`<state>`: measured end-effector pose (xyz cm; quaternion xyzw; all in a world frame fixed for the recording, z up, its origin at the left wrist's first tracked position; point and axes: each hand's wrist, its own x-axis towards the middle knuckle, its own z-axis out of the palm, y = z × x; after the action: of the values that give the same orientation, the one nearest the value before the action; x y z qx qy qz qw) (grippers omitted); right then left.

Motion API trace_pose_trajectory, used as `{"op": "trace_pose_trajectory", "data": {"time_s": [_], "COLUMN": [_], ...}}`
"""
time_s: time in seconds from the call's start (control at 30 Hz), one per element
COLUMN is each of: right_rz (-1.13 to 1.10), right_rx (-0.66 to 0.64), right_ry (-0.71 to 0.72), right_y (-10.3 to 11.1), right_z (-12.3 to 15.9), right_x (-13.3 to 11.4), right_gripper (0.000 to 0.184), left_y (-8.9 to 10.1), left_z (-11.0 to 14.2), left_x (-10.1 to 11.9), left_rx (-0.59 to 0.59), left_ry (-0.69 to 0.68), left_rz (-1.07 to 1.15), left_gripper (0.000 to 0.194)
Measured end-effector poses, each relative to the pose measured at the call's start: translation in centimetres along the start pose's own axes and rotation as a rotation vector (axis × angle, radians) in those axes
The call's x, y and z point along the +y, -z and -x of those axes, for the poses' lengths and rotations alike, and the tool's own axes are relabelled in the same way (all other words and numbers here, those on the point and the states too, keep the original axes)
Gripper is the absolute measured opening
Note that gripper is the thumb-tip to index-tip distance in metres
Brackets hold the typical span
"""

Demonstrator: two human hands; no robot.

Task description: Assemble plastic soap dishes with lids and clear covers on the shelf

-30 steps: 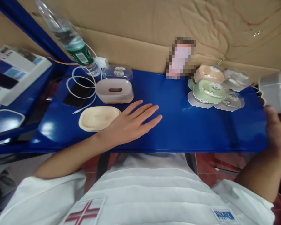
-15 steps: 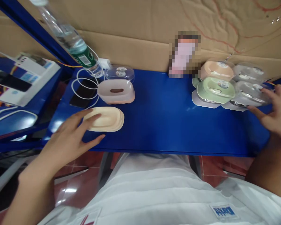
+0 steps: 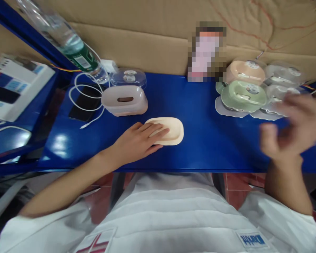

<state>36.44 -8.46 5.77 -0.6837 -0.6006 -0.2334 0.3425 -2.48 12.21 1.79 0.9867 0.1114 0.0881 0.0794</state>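
My left hand is closed on a shallow cream oval tray near the middle of the blue table, its fingers over the dished top and its thumb at the near rim. To its left stands a pale pink oval box with a slot in the surface facing up. My right hand, blurred by motion, is held up at the right with the thumb apart from the fingers. Nothing shows in it. Behind it are several oval containers, among them a green one, a peach one and clear covers.
A water bottle leans at the back left beside a looped white cable and a dark phone. Behind the pink box lies a clear cover. A blurred-out upright item stands against the cardboard.
My left hand has moved right with the cream tray, from in front of the pink box to the table's middle. My right hand has drawn back leftward from the clear covers.
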Motion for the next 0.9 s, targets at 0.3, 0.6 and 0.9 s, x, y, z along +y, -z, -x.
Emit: {"op": "trace_pose_trajectory", "data": {"time_s": [0.3,0.6,0.9], "right_rz": [-0.413,-0.446,-0.396], "right_rx": [-0.642,-0.433,-0.568], "right_ry": [0.527,0.444,0.703], "right_y": [-10.4,-9.6,-10.2], "right_z": [0.6,0.9,1.9], "right_x": [-10.3,-9.0,-10.6], "right_gripper": [0.060,0.065,0.028], "left_y": [-2.2,-0.8,-1.6], "left_z": [-2.0,-1.9,-2.4], "left_x": [-1.4,-1.5,-2.0], "left_rx": [0.157,0.252,0.233], "left_ry": [-0.160,0.033,0.149], "left_rz": [0.114,0.180,0.073], "left_gripper": [0.048,0.036,0.036]}}
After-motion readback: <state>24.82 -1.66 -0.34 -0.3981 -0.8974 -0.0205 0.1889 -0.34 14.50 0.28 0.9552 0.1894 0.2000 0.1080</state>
